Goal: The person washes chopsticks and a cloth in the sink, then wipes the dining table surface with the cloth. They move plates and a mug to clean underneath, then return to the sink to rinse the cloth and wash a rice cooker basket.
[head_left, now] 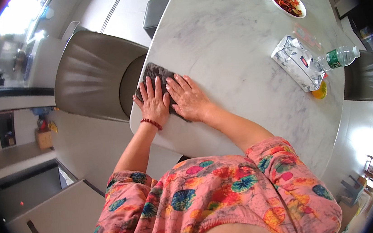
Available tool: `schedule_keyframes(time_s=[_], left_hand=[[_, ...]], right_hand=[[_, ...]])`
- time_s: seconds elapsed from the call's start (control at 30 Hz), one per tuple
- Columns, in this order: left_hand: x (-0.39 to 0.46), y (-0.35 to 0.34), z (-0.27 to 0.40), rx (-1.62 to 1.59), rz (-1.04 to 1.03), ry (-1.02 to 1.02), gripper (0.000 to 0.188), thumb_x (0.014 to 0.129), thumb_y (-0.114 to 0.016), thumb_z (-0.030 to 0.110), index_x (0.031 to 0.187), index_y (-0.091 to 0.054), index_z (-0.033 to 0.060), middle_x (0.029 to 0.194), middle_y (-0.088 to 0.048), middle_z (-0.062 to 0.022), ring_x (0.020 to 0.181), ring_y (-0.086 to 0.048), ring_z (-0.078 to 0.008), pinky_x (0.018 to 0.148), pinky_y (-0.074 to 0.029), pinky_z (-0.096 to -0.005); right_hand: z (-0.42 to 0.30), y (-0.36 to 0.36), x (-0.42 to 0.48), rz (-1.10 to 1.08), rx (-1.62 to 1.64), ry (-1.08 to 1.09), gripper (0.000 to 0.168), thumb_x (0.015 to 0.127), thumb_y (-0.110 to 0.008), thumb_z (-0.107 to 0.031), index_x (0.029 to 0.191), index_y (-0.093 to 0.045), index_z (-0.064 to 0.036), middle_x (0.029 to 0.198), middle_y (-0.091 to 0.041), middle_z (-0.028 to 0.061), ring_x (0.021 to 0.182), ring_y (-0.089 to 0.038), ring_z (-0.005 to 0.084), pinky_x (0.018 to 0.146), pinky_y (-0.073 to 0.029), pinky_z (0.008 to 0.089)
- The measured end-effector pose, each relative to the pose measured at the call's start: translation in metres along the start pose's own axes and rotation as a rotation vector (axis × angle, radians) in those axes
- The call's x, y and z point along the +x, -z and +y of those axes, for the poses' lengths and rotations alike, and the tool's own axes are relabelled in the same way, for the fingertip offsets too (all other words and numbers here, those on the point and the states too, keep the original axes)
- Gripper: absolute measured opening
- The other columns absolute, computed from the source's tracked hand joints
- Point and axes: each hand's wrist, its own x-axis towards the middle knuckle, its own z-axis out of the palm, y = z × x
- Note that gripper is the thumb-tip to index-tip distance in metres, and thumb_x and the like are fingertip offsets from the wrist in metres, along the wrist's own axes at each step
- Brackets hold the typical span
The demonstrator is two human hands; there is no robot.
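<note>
A dark grey plush cloth (156,70) lies flat near the rounded corner of a white marble-patterned table (232,64). Both hands rest palm down on it, side by side. My left hand (154,106), with a red bead bracelet at the wrist, has its fingers spread and pointing away from me. Just right of it, my right hand (190,100) lies angled, fingers slightly apart, its thumb close to the left hand. Neither hand grips the cloth; part of it is hidden under them.
A grey-brown chair (90,75) stands against the table's left edge, a dark stool (157,15) beyond. Toward the right are a tissue pack (295,62), a plastic bottle (339,57), a yellow object (320,91) and a bowl of food (287,2). Another chair (363,77) stands past them.
</note>
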Motion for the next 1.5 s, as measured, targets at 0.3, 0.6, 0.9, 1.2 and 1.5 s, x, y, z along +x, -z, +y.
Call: schedule_keyframes(time_s=[0.3,0.6,0.9,1.2,1.5], left_hand=[[-0.11,-0.016,-0.054,-0.115,0.074,-0.138,0.063,0.087,-0.048,0.033,0.142,-0.024,0.0109,0.148,-0.012,-0.0181,0.137,-0.008,-0.0386,0.108,-0.006,-0.0539],[-0.083,-0.018,-0.119,-0.311,0.121,-0.469,0.058,0.087,-0.044,0.025,0.138,-0.027,0.003,0.146,-0.017,-0.0215,0.136,-0.013,-0.0382,0.108,-0.013,-0.0514],[-0.034,-0.011,-0.139,-0.465,-0.118,-0.564,0.059,0.085,-0.039,0.017,0.14,-0.022,0.0028,0.148,-0.01,-0.0183,0.137,-0.01,-0.0361,0.109,-0.015,-0.0499],[0.035,0.015,-0.152,-0.536,-0.426,-0.697,0.061,0.085,-0.039,0.013,0.14,-0.016,-0.001,0.146,-0.015,-0.0216,0.129,-0.029,-0.0391,0.106,-0.028,-0.0431],[0.081,0.009,-0.169,-0.911,-0.559,-0.828,0.059,0.081,-0.043,0.008,0.136,-0.023,-0.0043,0.135,-0.034,-0.0253,0.126,-0.034,-0.037,0.104,-0.03,-0.0355]], right_hand=[[-0.106,-0.02,-0.044,-0.037,0.1,-0.015,0.064,0.082,-0.052,-0.035,0.133,-0.036,0.001,0.144,-0.025,0.0165,0.135,-0.017,0.0339,0.111,-0.009,0.0464],[-0.171,-0.049,-0.011,0.075,0.037,-0.263,0.077,0.076,-0.061,-0.032,0.135,-0.028,0.006,0.145,-0.017,0.0229,0.134,-0.014,0.0414,0.109,-0.007,0.0524],[-0.205,-0.06,0.04,0.231,-0.213,-0.495,0.075,0.075,-0.062,-0.033,0.133,-0.03,0.002,0.139,-0.027,0.0228,0.128,-0.025,0.0412,0.106,-0.018,0.0514],[-0.185,-0.061,0.107,0.203,-0.22,-0.785,0.079,0.076,-0.059,-0.035,0.138,-0.023,-0.002,0.144,-0.019,0.0207,0.133,-0.015,0.04,0.108,-0.012,0.0525],[-0.158,-0.074,0.153,0.168,-0.319,-1.152,0.075,0.077,-0.059,-0.029,0.135,-0.024,0.002,0.145,-0.017,0.019,0.134,-0.016,0.0384,0.109,-0.012,0.0497]])
